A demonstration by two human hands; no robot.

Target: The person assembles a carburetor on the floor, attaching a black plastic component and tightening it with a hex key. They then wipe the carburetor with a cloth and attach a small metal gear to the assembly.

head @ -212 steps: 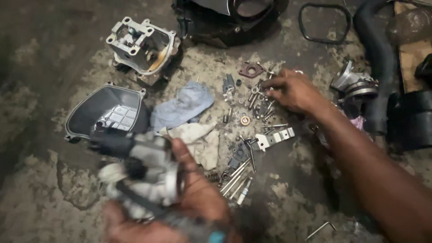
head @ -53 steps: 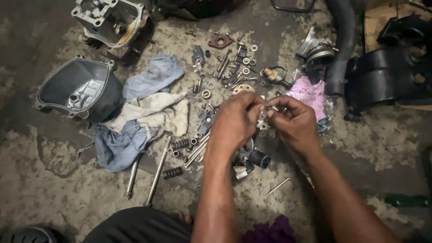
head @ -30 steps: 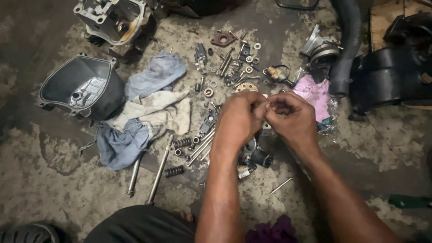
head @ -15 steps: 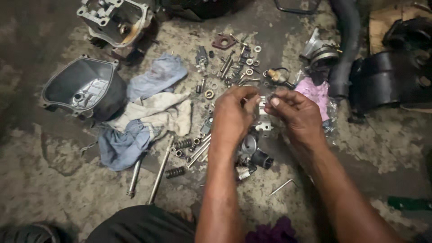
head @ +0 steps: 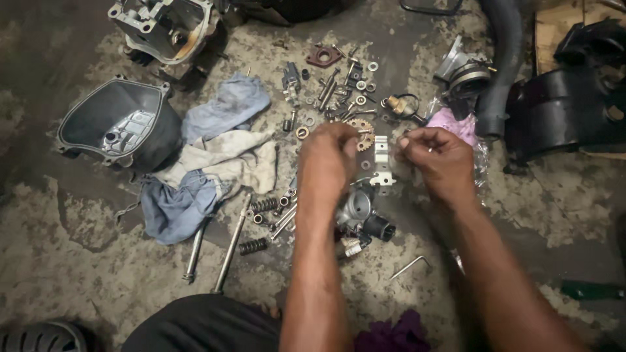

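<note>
Left hand [head: 329,156]: forearm reaching forward from below, knuckles up, fingers curled together, with what they pinch hidden; it hovers beside a toothed sprocket [head: 360,133] lying on the concrete floor [head: 85,274]. Right hand [head: 435,160]: fingers pinched shut on a small part too tiny to identify, held above a white metal bracket [head: 381,160]. A carburettor body [head: 358,212] lies just below both hands, with rags [head: 208,163] to the left.

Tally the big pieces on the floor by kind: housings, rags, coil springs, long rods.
Housings: 2, the second at top
Rags: 3
Coil springs: 2
Long rods: 2
Total: 9
</note>
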